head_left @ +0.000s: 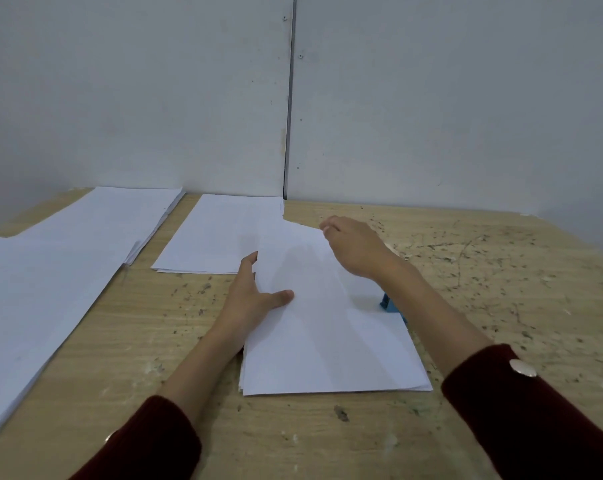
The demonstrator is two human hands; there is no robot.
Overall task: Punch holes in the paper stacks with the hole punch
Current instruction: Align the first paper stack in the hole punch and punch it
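A stack of white paper (320,327) lies in front of me on the wooden table (154,341). My left hand (255,299) grips its left edge, thumb on top and fingers under the sheets. My right hand (352,244) pinches the stack's far right corner. A blue hole punch (390,304) peeks out at the stack's right edge, mostly hidden by my right forearm. Its relation to the sheets is unclear.
Another white stack (220,233) lies behind, against the grey wall (431,98). Two larger overlapping paper stacks cover the left side, one far (120,216) and one near (33,306). The scuffed tabletop stretches to the right.
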